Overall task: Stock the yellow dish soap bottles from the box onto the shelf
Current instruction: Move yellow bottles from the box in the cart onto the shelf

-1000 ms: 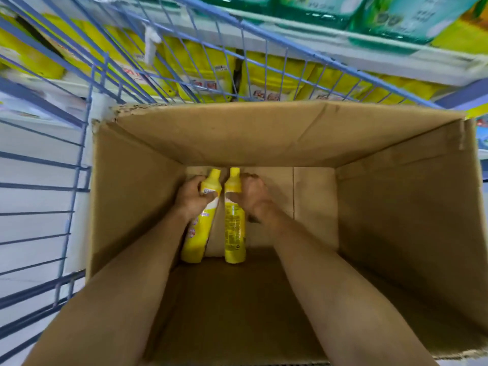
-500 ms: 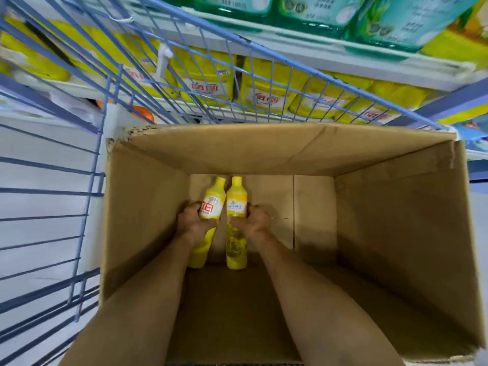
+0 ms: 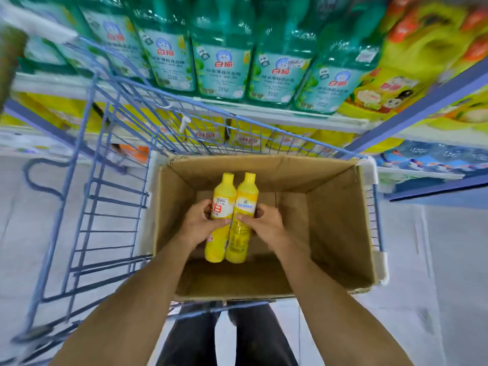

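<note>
Two yellow dish soap bottles stand side by side, lifted inside the open cardboard box (image 3: 340, 228). My left hand (image 3: 200, 223) grips the left yellow bottle (image 3: 221, 204) around its middle. My right hand (image 3: 264, 224) grips the right yellow bottle (image 3: 244, 207) the same way. Both caps point away from me, towards the shelf. No other bottles show on the visible part of the box floor. On the lower shelf (image 3: 264, 143) behind the cart stand more yellow bottles.
The box sits in a blue wire cart (image 3: 92, 207) pushed against the shelving. Several green dish soap bottles (image 3: 224, 70) fill the upper shelf. Yellow refill packs (image 3: 396, 83) are at the upper right. Grey floor lies on both sides of the cart.
Both hands have raised the two bottles from the box floor up towards its opening. My head has lifted, so the upper shelf with green bottles has come into view.
</note>
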